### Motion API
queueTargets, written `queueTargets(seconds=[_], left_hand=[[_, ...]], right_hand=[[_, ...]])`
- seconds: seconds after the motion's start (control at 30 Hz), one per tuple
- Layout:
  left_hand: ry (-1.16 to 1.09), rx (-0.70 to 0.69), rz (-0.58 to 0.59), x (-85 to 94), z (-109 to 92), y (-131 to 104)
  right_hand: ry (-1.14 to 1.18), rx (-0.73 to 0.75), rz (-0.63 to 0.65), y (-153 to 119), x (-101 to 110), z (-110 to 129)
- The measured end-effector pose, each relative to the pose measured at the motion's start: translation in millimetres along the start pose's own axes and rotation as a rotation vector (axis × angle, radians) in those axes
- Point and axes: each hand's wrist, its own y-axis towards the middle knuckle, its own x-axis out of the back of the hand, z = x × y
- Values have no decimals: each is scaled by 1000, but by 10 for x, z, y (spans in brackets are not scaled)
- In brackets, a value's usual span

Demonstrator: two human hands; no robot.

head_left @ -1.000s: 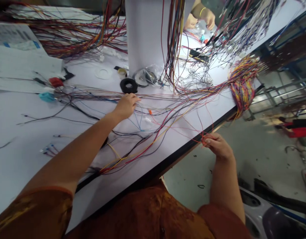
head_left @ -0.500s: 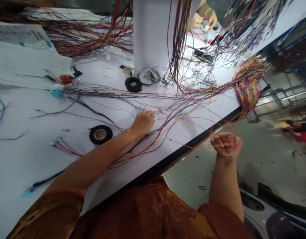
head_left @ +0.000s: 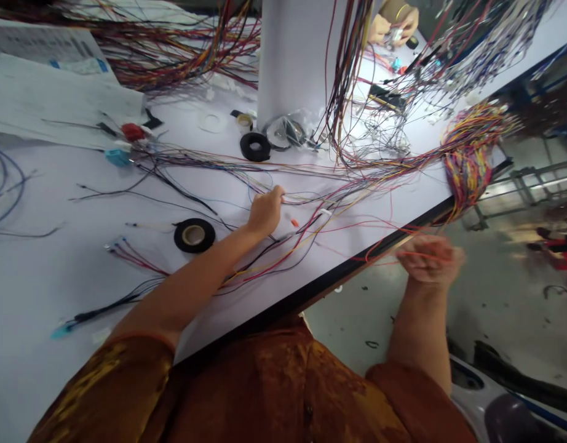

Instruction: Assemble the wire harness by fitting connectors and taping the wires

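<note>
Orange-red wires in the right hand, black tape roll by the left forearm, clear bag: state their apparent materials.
Orange-red wires: probably plastic-insulated, given their even colour and flexible curves; blur hides the finish.
Black tape roll: perhaps cloth or vinyl, matt, showing little shine; tan core, maybe cardboard.
Clear bag: likely thin, glossy plastic film, being see-through, with highlights.

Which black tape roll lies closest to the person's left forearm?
The tan-cored roll, right by the left forearm; the other nearby black roll sits farther back, beside the clear plastic bag.
</note>
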Motion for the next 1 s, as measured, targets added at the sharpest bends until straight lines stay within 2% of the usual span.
queueTargets(seconds=[0.07,0.13,0.23,0.3,0.37,0.43,0.47,0.5,0.53,0.57,0.63,0.73,0.83,0.93,0.97,1.0], left_hand=[[56,-65,6,46,-39,-22],[104,-146,-26,177,-140,-91],[9,-244,-96,559,-349,-319],[-193,-267,-56,895,-451,-550],[-405,-209,102,1212,-498,-812],[-561,-213,417,1421,-524,-1060],[-623,-230,568,1465,-546,-1161],[-695,-247,664,1468,-580,-1239],[-788,-248,682,1436,-627,-1288],[-909,-226,614,1379,-683,-1307],[-1231,-178,395,1248,-805,-1265],[-1565,-128,215,1177,-910,-1103],[-1641,-75,75,1274,-833,-961],[-1622,27,-65,1333,-594,-859],[-1578,71,-60,1315,-496,-829],[-1499,118,6,1277,-397,-801]], right_hand=[[82,139,-3,12,-120,158],[76,155,-5,40,-295,312],[20,188,56,120,-622,466],[-4,225,131,189,-835,513],[-15,234,200,261,-1020,530],[-40,245,277,327,-1177,525],[-81,248,320,355,-1249,512],[-156,226,379,380,-1319,491],[-256,183,459,400,-1387,459],[-369,127,542,415,-1454,414],[-580,4,682,423,-1573,287],[-710,-102,736,382,-1667,34],[-742,-226,712,328,-1639,-199],[-756,-381,702,329,-1558,-361],[-763,-430,720,344,-1536,-404],[-777,-476,757,362,-1518,-444]])
